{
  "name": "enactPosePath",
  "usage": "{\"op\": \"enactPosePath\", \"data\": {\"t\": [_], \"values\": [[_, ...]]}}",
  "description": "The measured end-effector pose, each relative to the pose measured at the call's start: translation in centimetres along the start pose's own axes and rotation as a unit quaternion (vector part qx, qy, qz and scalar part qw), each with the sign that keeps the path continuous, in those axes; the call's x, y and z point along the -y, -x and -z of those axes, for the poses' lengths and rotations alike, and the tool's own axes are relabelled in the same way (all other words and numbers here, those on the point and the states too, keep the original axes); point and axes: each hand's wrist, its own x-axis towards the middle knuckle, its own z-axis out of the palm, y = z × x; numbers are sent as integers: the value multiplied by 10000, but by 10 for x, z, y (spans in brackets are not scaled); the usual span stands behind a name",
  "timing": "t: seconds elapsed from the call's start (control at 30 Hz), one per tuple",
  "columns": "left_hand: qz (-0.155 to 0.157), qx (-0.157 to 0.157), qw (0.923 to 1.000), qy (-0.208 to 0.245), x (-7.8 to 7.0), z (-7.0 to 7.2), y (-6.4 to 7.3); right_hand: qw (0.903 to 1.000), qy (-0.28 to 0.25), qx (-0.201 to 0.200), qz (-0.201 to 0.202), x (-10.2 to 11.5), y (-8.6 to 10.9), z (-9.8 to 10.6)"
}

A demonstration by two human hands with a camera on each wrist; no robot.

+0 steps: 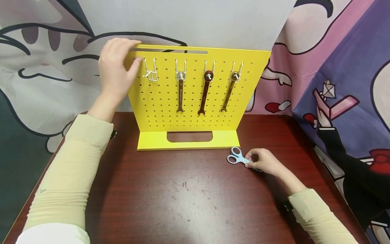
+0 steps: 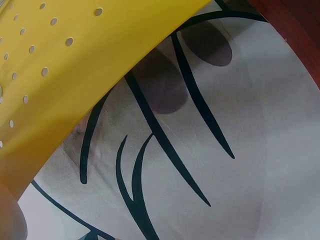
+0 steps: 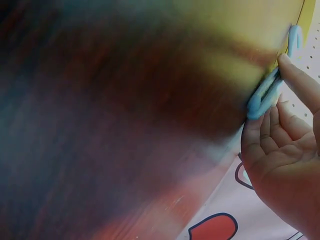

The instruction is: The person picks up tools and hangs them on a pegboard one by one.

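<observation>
My left hand (image 1: pixel 117 66) grips the upper left corner of a yellow pegboard (image 1: pixel 189 123), thumb on its front face. In the left wrist view the board (image 2: pixel 75 90) slants across the upper left. By the board's front right corner, my right hand (image 1: pixel 264 162) pinches a pair of scissors (image 1: pixel 236 157) near the middle. Their light blue handles point left, toward the board, and the hand partly hides the blades. In the right wrist view the right hand (image 3: pixel 285 145) has thumb and fingers at the blue scissors (image 3: pixel 265 95).
Three combination wrenches, left (image 1: pixel 180 95), middle (image 1: pixel 205 95) and right (image 1: pixel 228 95), hang from white hooks on the pegboard. A white hook (image 1: pixel 150 73) at the left holds nothing. The board stands on a dark red table (image 1: pixel 182 196), before a cartoon-printed cloth (image 1: pixel 39 84).
</observation>
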Motion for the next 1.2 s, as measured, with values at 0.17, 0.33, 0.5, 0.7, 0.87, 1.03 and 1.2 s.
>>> {"op": "enactPosePath", "data": {"t": [0.17, 0.33, 0.5, 0.7, 0.87, 1.03, 1.2], "values": [[-138, -8, 9999, -75, 2, -1, 0, 9994, -332, -90, -13, -2, -1, 0], [-181, -4, 9998, -87, 2, -1, 1, 9984, -536, -178, 41, 1, -4, -1], [-83, 11, 9999, -65, 0, 0, 1, 9964, -797, -281, -5, 14, -10, 0], [43, 21, 10000, -12, -2, 1, 1, 9916, -1184, -516, -6, 36, -18, 2], [-117, 10, 9999, -65, 0, 1, 1, 9889, -1340, -642, 71, 55, -27, 1], [-2, 17, 10000, -10, 0, 0, 1, 9858, -1499, -745, 88, 73, -36, -4], [-181, -3, 9998, -71, 1, 1, 1, 9792, -1844, -839, 113, 93, -44, -10]]}}
